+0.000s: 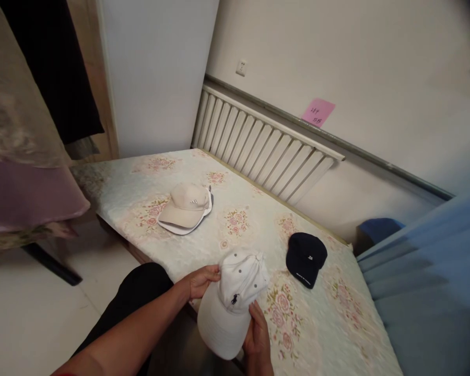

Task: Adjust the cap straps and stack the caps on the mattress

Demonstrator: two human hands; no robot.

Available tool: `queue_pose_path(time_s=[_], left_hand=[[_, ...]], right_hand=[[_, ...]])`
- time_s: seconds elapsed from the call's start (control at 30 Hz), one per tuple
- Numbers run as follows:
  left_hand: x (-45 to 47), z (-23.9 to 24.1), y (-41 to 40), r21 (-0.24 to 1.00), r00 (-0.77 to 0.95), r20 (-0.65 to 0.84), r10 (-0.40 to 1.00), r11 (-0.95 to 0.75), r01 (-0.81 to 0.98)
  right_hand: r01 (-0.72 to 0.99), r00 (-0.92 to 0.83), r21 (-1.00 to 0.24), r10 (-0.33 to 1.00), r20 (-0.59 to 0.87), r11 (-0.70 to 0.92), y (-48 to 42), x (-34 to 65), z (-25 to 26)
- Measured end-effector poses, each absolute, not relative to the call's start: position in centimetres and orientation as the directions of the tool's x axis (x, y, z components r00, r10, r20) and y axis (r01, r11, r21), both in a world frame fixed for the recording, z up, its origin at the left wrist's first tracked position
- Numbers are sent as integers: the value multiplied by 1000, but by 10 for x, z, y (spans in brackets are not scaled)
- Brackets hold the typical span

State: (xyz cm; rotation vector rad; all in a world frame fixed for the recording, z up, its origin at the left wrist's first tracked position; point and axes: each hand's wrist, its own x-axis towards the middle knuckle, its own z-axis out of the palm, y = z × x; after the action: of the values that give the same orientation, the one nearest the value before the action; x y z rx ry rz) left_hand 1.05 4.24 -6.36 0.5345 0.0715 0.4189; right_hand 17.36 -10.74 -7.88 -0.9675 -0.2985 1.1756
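A white baseball cap [235, 292] with a small dark embroidered figure is held over the near edge of the table. My left hand [203, 282] grips its left side, thumb on the fabric. On the right, my right hand [256, 331] pinches the cap near the brim, its other fingers partly hidden beneath. To the far left of it lies a beige cap [190, 198] with a striped logo, stacked on a white one [176, 228]. A dark navy cap [307, 256] rests alone to the right, brim toward me.
The table has a pale floral cover [235, 222]. Behind it run a white radiator [258, 141] and a wall with a pink note [318, 112]. A blue curtain [434, 277] hangs at the right; clothes [27, 130] hang at the left.
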Motion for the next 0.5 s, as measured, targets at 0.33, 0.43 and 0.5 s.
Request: queue_pose_path(time_s=[0.33, 0.43, 0.5], left_hand=[[10, -62, 42, 474, 915, 29, 403, 801, -367], [11, -60, 40, 461, 914, 5, 405, 811, -361], [12, -60, 40, 445, 915, -17, 404, 822, -355]], right_hand=[[-602, 411, -798, 872, -265, 41, -105, 172, -79], [-607, 398, -793, 881, -256, 43, -104, 172, -78], [-608, 387, -793, 891, -240, 50, -104, 170, -76]])
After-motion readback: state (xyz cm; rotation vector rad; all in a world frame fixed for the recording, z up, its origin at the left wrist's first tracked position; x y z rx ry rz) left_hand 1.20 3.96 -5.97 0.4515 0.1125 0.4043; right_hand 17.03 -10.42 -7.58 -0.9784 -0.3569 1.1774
